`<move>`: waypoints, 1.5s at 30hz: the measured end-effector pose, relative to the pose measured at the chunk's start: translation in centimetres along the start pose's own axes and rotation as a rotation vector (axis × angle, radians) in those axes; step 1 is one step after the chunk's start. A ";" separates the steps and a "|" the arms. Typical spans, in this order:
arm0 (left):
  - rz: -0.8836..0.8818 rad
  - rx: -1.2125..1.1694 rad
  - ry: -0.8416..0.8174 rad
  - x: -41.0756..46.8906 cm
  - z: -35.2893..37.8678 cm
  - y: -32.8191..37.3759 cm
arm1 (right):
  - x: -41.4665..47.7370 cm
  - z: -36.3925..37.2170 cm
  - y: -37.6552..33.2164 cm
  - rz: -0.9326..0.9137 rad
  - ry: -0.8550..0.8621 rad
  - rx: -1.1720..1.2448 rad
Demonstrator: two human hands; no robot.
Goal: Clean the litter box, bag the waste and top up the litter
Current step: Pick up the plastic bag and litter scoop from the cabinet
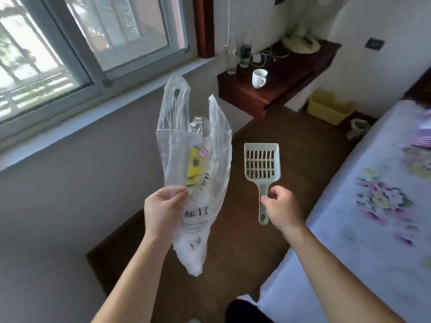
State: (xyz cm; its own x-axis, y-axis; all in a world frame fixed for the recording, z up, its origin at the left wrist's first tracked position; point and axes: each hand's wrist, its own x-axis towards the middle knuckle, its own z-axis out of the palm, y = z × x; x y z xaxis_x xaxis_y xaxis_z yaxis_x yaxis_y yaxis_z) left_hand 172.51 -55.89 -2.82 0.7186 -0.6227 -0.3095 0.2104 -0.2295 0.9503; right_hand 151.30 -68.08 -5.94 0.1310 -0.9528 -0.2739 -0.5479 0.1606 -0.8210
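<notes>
**A:** From the head camera, how far along is the job?

**B:** Barely begun, I'd judge. The left hand [163, 206] pinches a clear plastic bag [184, 127] by its side, with the bag's handles sticking up. The right hand [283, 206] has its fingers curled round the handle of a slotted scoop [261, 163], held upright and looking clean. Nothing like waste shows in the bag.

**A:** And the litter box?

**B:** Nowhere in view, nor any litter supply. Scooping, bagging and topping up all seem left to do.

**A:** Anything hard to make out?

**B:** There's a yellow patch on the bag, and I cannot tell whether it is print or something inside. The lettering is blurred. A yellow bin [328, 109] stands by the wall near the bed [373, 206], its contents hidden. The bed and forearms cover much of the floor.
</notes>
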 end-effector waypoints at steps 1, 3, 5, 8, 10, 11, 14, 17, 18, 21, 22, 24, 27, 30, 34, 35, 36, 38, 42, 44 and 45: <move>-0.012 0.022 -0.043 1.8 1.5 0.7 | 1.1 -0.5 -0.2 0.027 0.041 0.013; -0.025 0.066 -0.138 5.0 5.1 1.8 | 3.5 -1.6 -0.3 0.078 0.119 0.037; -0.021 0.120 -0.227 7.8 9.2 2.7 | 6.3 -2.9 -0.2 0.124 0.196 0.064; -0.015 0.176 -0.322 11.5 15.7 3.6 | 11.0 -5.3 0.4 0.169 0.294 0.103; -0.007 0.199 -0.367 13.7 20.1 4.1 | 14.2 -7.3 0.8 0.204 0.338 0.121; -0.007 0.201 -0.386 14.4 21.7 4.4 | 15.3 -8.1 0.9 0.219 0.351 0.130; -0.006 0.214 -0.463 17.1 28.4 5.5 | 19.7 -11.6 1.2 0.264 0.420 0.161; -0.004 0.241 -0.532 19.4 35.6 7.1 | 23.6 -15.7 1.0 0.317 0.492 0.171; -0.006 0.241 -0.561 20.0 37.8 7.5 | 24.7 -16.9 0.9 0.327 0.511 0.173; -0.016 0.257 -0.645 21.6 44.3 8.6 | 28.5 -20.2 1.0 0.364 0.558 0.184; -0.015 0.267 -0.668 22.3 46.5 8.8 | 30.1 -21.2 1.2 0.373 0.576 0.187; -0.014 0.284 -0.709 24.3 51.0 9.1 | 33.6 -23.3 1.6 0.389 0.610 0.177; 0.000 0.301 -0.731 28.2 57.8 9.8 | 39.6 -26.2 2.1 0.421 0.655 0.159; -0.009 0.321 -0.766 31.8 64.4 11.3 | 45.6 -28.8 2.4 0.462 0.696 0.138; -0.018 0.359 -0.813 34.8 73.1 13.7 | 52.1 -32.9 2.2 0.505 0.704 0.133; -0.019 0.372 -0.825 35.2 75.2 14.3 | 53.5 -34.1 2.2 0.516 0.712 0.141; -0.021 0.388 -0.831 35.5 77.3 14.8 | 55.0 -35.4 2.4 0.521 0.717 0.143; -0.008 0.418 -0.834 36.3 81.6 15.2 | 58.2 -38.0 2.7 0.520 0.713 0.135; 0.074 0.493 -0.822 37.7 90.7 15.2 | 65.7 -43.8 4.6 0.492 0.710 0.147; 0.077 0.506 -0.792 38.2 95.4 15.3 | 69.5 -46.9 5.6 0.481 0.694 0.149; 0.075 0.513 -0.777 38.4 97.7 15.4 | 71.3 -48.5 6.0 0.482 0.674 0.151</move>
State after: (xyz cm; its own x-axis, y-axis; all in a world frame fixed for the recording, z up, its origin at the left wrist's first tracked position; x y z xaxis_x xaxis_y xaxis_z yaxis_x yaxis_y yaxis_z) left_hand 138.62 -156.39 -3.36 0.0343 -0.9323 -0.3600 -0.2701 -0.3555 0.8948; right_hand 117.24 -147.51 -6.11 -0.6364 -0.7135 -0.2929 -0.2952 0.5762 -0.7622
